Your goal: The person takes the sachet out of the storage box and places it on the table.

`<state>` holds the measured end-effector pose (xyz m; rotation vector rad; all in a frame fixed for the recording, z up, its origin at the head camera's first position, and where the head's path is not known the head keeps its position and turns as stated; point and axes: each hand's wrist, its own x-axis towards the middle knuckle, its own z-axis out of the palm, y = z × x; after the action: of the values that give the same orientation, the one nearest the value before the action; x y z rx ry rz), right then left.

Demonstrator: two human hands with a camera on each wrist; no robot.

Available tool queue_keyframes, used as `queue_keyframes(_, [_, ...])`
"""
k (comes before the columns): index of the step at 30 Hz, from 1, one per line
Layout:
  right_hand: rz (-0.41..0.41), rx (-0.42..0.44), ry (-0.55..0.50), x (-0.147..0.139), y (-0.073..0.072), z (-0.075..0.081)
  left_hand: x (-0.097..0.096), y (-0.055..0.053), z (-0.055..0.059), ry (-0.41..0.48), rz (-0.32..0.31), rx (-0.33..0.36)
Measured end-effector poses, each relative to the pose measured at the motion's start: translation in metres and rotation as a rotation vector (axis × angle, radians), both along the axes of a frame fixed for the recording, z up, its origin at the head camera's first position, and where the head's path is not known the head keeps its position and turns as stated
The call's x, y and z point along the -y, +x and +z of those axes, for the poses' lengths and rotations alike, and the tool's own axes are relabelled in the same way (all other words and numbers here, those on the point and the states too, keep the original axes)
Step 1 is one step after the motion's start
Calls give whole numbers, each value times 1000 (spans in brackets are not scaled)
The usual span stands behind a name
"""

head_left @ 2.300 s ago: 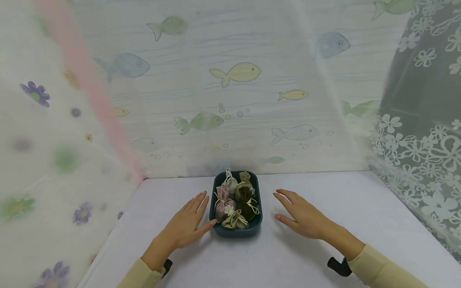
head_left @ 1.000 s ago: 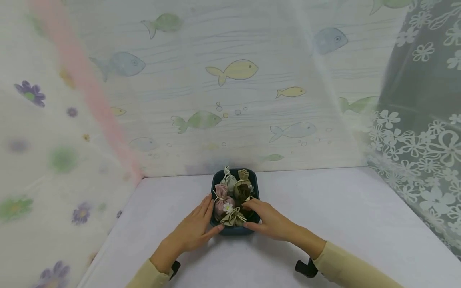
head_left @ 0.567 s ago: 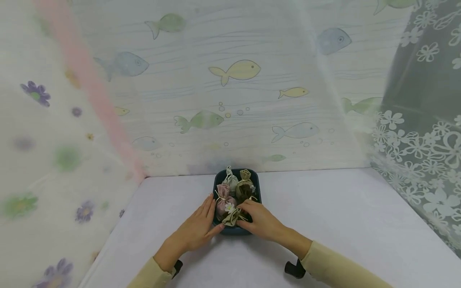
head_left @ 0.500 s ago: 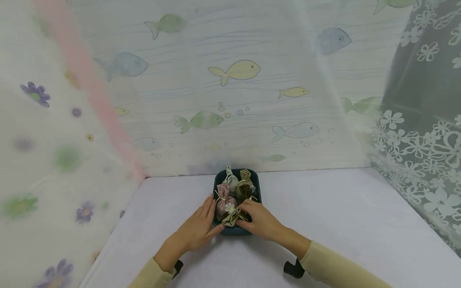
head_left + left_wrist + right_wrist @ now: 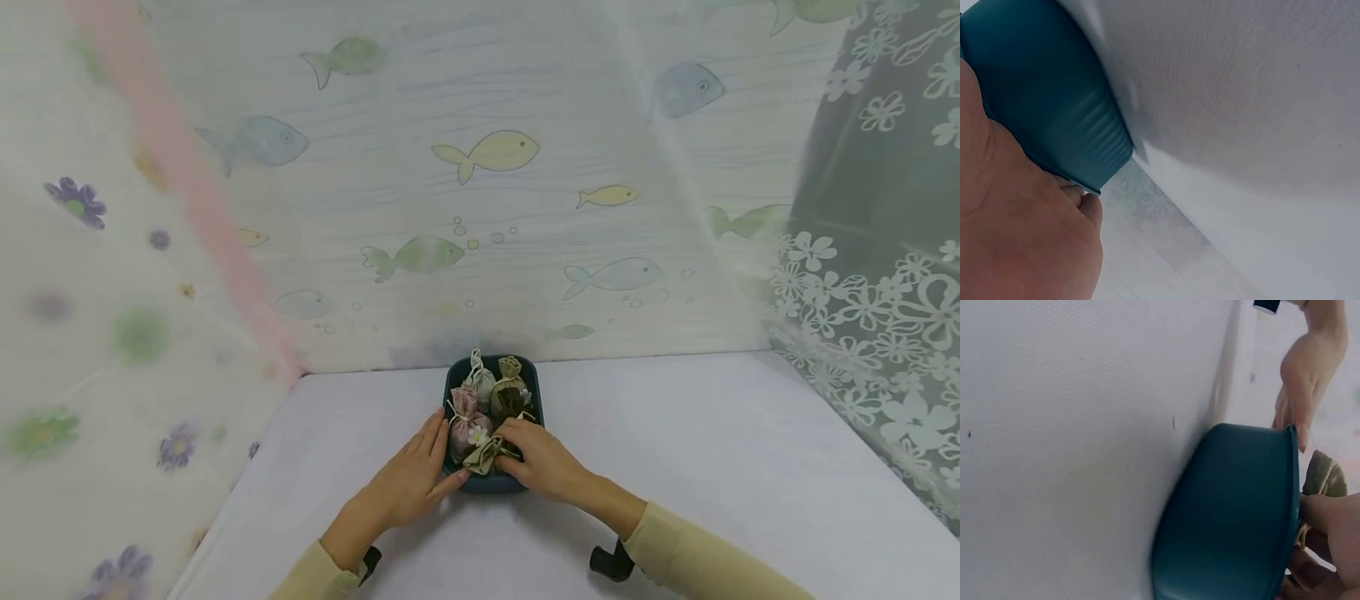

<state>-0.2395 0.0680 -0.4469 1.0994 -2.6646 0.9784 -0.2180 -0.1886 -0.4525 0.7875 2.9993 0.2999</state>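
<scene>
A dark teal plastic tub (image 5: 495,484) holds several small drawstring pouches. My left hand (image 5: 405,477) lies along the tub's left side, fingers straight and thumb at the front rim. In the left wrist view its palm is beside the ribbed tub wall (image 5: 1054,94). Reaching over the right rim, my right hand (image 5: 551,467) pinches the olive-green pouch (image 5: 480,456) by its tied neck at the front of the tub. A pink pouch (image 5: 465,404) with a white flower sits behind it. The dark brown pouch (image 5: 512,402) is partly hidden behind the right fingers.
A whitish pouch (image 5: 480,381) and a khaki pouch (image 5: 510,368) are at the back of the tub. White cloth covers the table (image 5: 660,433). A fish-print curtain (image 5: 420,317) hangs behind, a flowered one (image 5: 135,392) at left, and lace (image 5: 885,358) at right.
My right hand has come left from beyond the tub, reached inside and taken hold of the olive-green pouch, which has tilted. My left hand has shifted slightly right against the tub.
</scene>
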Motion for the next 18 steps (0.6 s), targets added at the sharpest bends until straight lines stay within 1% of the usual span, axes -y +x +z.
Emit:
queue_keyframes(3, [23,2,-36,-3,-1,3,0,0,0,4,1,4])
queue_keyframes(7, [69,9,-108,-9,-2,12,0,-1,-1,23,3,-1])
queue_keyframes(10, [98,31,-160,-15,-3,18,0,-3,-2,19,7,-4])
queue_keyframes(14, [107,46,-177,-21,-3,21,1,-5,-4,-1,2,-9])
queue_keyframes(18, [113,32,-179,-26,-2,23,1,-4,-6,4,-3,-8])
